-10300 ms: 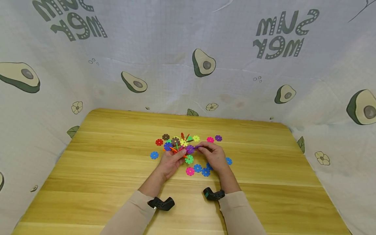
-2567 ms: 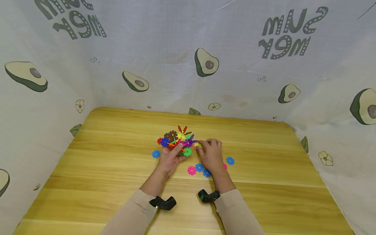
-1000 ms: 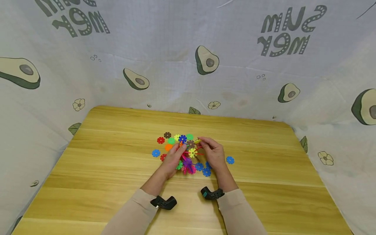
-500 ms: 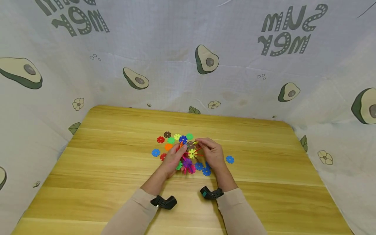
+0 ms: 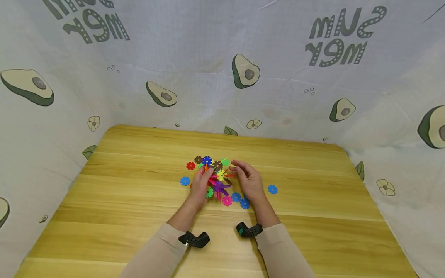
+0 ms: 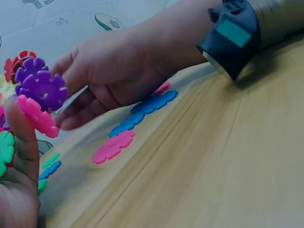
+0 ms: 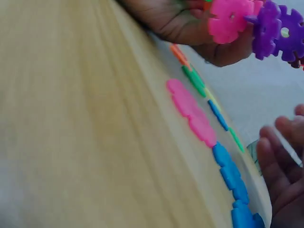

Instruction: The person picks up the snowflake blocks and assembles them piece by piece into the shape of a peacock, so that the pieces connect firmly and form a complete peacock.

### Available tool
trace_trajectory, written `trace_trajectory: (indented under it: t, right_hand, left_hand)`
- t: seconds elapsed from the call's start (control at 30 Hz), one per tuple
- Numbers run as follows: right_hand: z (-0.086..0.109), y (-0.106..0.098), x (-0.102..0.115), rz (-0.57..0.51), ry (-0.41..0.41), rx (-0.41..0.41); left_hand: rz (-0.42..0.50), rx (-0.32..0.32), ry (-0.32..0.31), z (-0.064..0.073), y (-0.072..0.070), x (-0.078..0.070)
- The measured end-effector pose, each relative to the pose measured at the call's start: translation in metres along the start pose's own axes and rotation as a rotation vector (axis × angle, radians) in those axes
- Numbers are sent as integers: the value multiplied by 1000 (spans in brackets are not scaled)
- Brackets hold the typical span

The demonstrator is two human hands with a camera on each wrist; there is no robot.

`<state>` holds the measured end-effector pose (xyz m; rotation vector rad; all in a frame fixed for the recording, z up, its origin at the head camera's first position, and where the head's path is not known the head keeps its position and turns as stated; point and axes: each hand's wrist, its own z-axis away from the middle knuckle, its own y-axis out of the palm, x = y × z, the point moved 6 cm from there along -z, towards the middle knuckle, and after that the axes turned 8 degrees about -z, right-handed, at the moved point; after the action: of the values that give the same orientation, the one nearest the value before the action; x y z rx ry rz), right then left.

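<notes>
Purple, pink and yellow plastic colours the cluster of slotted discs (image 5: 219, 186), which the left hand (image 5: 200, 187) grips raised above the surface (image 5: 313, 181), thumb laid over the discs. The right hand (image 5: 249, 180) waits just right of the cluster, thumb and forefinger slightly apart, with no disc visible between them; whether a fingertip brushes the outward-pointing red disc (image 5: 230, 175) is too small to tell.

Pressing discs together, slot into slot, looks like the step in hand. It should go best if the left hand braces the sturdy middle of the cluster, close behind the joint, since outlying discs could swing or pop loose. Each disc probably wants to meet its neighbour crosswise, notch facing notch, and be pushed straight rather than twisted.

The surface is pale wood grain. On the near side of the cluster lie a loose pink disc (image 5: 227, 200) and two blue discs (image 5: 240, 200); a lone blue disc (image 5: 272, 189) sits well to its right, and a brighter red disc (image 5: 191, 166) to its left. Far behind the cluster hangs white cloth (image 5: 201, 38), printed with avocados (image 5: 240, 79) and backwards lettering (image 5: 345, 21).
</notes>
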<state>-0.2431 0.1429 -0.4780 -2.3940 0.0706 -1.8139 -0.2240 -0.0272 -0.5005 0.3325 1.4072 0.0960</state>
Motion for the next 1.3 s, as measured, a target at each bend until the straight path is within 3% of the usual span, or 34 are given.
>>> trace_trajectory:
  t: [0.1, 0.23, 0.3, 0.4, 0.63, 0.8, 0.93, 1.13, 1.3]
  right_hand:
    - [2, 10, -2, 285, 45, 98]
    - [5, 24, -1, 534, -22, 264]
    - [6, 27, -1, 582, -44, 293]
    - [6, 27, 0, 603, -50, 270]
    - [6, 22, -2, 693, 86, 182]
    - [4, 19, -5, 591, 134, 138]
    - [2, 12, -6, 436, 138, 34]
    - [2, -3, -1, 125, 64, -190]
    - [2, -7, 3, -30, -16, -236]
  left_hand:
    - [31, -22, 69, -1, -2, -4]
    - [36, -25, 107, 1, -2, -6]
    - [38, -21, 115, 2, -2, -7]
    - [31, -25, 121, 2, -2, -7]
    - [-41, -86, 145, 1, -3, -7]
    - [-81, -102, 135, 1, -3, -5]
    - [-81, -105, 115, 0, -3, -4]
    - [-146, -90, 83, 0, -3, -3]
    - [-281, -134, 90, 0, -5, -2]
